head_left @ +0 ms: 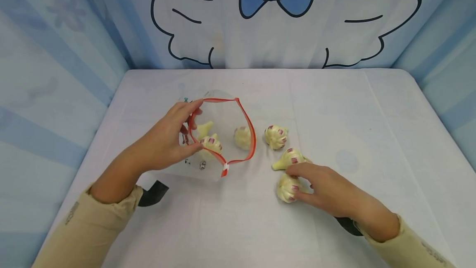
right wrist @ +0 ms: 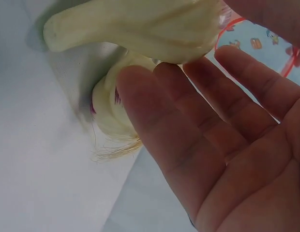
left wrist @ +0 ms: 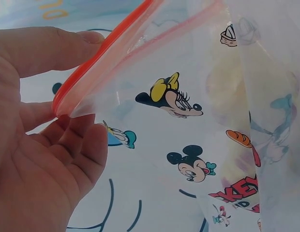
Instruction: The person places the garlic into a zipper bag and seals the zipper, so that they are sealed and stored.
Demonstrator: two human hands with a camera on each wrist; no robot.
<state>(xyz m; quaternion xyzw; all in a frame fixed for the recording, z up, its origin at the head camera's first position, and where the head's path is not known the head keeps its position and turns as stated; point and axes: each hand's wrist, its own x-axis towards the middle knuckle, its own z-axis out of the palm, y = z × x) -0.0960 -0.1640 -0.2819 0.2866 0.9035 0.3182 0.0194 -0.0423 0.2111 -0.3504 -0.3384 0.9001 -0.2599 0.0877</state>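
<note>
A clear zip bag [head_left: 206,168] with a red rim [head_left: 250,121] and cartoon prints stands with its mouth wide. My left hand [head_left: 167,135] grips the rim, thumb and fingers at its left side. In the left wrist view, the thumb lies over the red strip and fingers are below it. Garlic bulbs [head_left: 210,143] show through the plastic. To the right, my right hand [head_left: 329,187] holds a garlic bulb [head_left: 287,188] between thumb and fingers, close over the table. Its pale stem [right wrist: 67,30] shows in the right wrist view. Another garlic bulb [head_left: 291,158] lies beside the fingertips.
One more garlic bulb [head_left: 276,137] sits on the white tabletop [head_left: 372,135], between the bag and the far edge. A printed curtain [head_left: 275,40] with a blue bow hangs behind the table, and patterned cloth [head_left: 55,94] lines both sides.
</note>
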